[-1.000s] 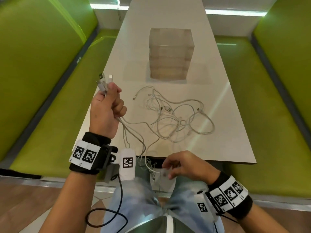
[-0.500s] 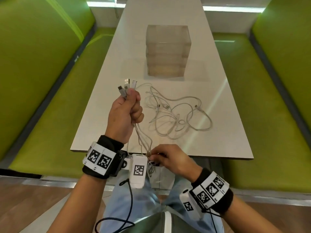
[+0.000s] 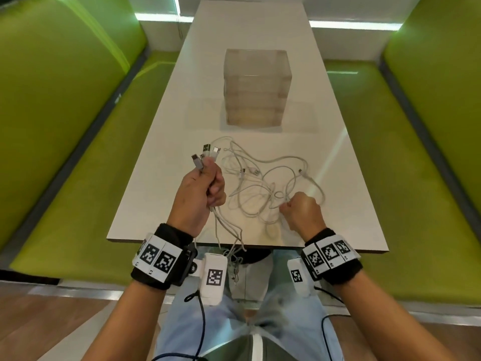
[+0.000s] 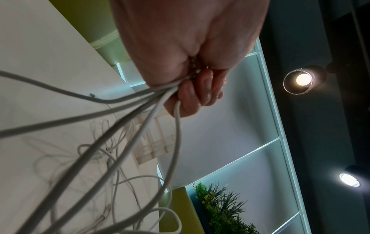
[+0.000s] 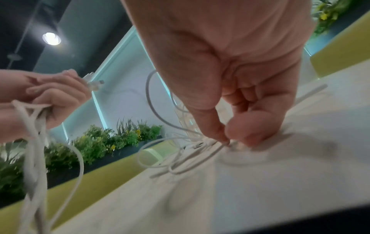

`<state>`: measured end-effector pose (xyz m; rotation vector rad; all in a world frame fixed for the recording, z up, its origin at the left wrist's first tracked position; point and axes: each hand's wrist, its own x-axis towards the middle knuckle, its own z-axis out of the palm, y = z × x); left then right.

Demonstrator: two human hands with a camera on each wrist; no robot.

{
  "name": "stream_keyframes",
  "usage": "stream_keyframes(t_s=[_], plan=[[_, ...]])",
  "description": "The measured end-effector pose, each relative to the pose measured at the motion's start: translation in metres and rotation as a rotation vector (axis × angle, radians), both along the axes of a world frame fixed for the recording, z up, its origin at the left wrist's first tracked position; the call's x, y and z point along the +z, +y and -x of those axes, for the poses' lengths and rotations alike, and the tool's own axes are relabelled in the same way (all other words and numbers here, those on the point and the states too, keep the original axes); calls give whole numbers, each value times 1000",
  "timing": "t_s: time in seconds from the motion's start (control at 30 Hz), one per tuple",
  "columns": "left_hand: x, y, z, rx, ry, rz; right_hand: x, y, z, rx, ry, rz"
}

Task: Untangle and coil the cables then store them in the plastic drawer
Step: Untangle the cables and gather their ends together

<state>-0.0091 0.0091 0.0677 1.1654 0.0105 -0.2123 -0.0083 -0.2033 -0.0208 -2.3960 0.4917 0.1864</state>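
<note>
1. The white cables [image 3: 270, 188] lie in a loose tangle near the counter's [image 3: 161, 178] near edge, at 6 o'clock from the plastic drawer [image 3: 256, 87].
2. The left hand [image 3: 200, 194] is held above the counter at 9 o'clock from the tangle, fingers [image 4: 192, 95] curled tightly round a bunch of cable ends; several plugs [image 3: 205, 153] stick up out of the fist, and the strands trail down past the counter's edge.
3. The right hand [image 3: 302, 212] is at 5 o'clock on the tangle, thumb and forefinger [image 5: 212, 128] pinching one strand against the counter.
4. The clear drawer unit stands upright at the counter's middle, drawers closed.
5. Green benches [image 3: 65, 142] flank the counter.
</note>
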Motion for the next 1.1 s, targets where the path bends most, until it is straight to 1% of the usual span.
stream_keyframes(t_s=[0.07,0.13,0.2,0.27,0.3,0.43,0.53,0.6,0.67,0.8,0.87,0.93,1.0,1.03,1.1], plan=[[0,1,0,6,3,-1,6,-1,-4,-70,-80,-159],[1,3,-1,19,4,3,24,-5,-3,-177,-245,-343],[2,2,-2,31,12,10,50,-9,-2,-229,-405,-461],[3,-1,-3,36,1,15,77,-10,-1,-170,-548,-597],[3,-3,-3,40,-15,9,88,-9,-1,-106,-579,-646],[4,-16,-4,80,-84,25,120,15,3,191,-530,-720],[5,-26,-3,104,-88,7,125,39,1,372,-458,-688],[5,-31,-1,100,-74,-28,121,50,-2,416,-415,-659],[5,-34,1,92,-63,-47,117,57,-4,399,-392,-663],[2,-30,2,52,-43,-4,112,62,-7,315,-395,-779],[1,-29,2,51,-55,38,112,62,-8,314,-394,-790],[1,-24,1,63,-83,80,110,59,-9,395,-334,-745],[4,-18,-3,79,-108,141,104,55,-13,544,-262,-684],[5,-15,-3,89,-112,157,101,52,-16,608,-260,-631],[7,-12,-4,115,-114,152,94,51,-27,680,-317,-490]])
